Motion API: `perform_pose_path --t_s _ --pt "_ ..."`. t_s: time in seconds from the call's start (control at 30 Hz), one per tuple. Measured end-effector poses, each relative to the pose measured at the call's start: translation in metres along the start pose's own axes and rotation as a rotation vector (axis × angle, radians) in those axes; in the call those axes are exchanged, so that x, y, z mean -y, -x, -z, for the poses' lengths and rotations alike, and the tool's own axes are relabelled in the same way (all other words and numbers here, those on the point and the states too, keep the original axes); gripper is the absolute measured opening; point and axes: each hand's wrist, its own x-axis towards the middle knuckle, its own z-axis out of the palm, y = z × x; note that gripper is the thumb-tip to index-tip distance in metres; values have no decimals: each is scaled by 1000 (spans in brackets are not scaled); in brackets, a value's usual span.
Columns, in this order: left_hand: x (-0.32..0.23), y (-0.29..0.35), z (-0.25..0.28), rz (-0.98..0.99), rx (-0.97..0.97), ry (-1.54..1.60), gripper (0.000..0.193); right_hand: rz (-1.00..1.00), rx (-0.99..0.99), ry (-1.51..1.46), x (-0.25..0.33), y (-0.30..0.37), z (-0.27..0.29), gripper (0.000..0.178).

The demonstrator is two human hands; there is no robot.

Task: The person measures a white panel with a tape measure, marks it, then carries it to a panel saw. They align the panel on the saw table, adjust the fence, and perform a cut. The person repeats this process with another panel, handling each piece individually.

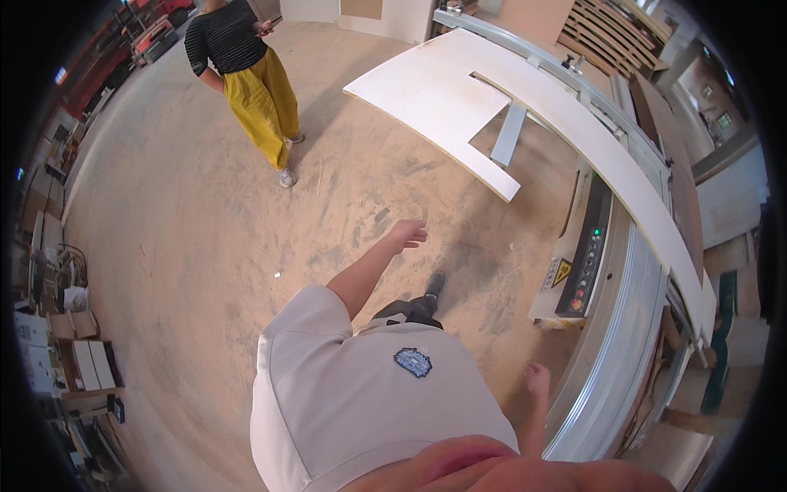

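My left hand (407, 235) is held out in front of me above the floor, fingers loosely stretched and slightly apart, with nothing in it. Lower down on the right, my right hand (538, 380) hangs near the machine's metal sliding table (602, 402), apart from it. Its fingers are curled in loosely, and no object shows in them. Ahead to the right, a large white board (434, 82) with a rectangular cut-out lies across the machine and overhangs the floor. A grey metal support arm (510, 133) shows through the cut-out.
A control panel (587, 271) with buttons and a green light faces the walkway. Far left, a person in yellow trousers (261, 102) stands holding a phone-like object. Stacked wooden slats (611, 37) are behind the machine. Boxes (92, 365) and clutter line the left side.
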Motion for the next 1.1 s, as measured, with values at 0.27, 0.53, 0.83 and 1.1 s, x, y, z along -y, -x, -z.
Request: perform_pose_path --t_s 0.27,0.53,0.83,1.1 --pt "-76 -123 -131 27 48 287 71 78 -43 74 14 -115 61 27" --pt "-112 -165 -189 113 -133 636 71 260 -251 -221 69 -299 177 30" --pt "-94 -170 -239 17 -639 700 67 656 -708 210 112 -629 333 32" --pt "-135 -178 -275 -23 -944 804 57 497 -784 425 126 -738 345 30"
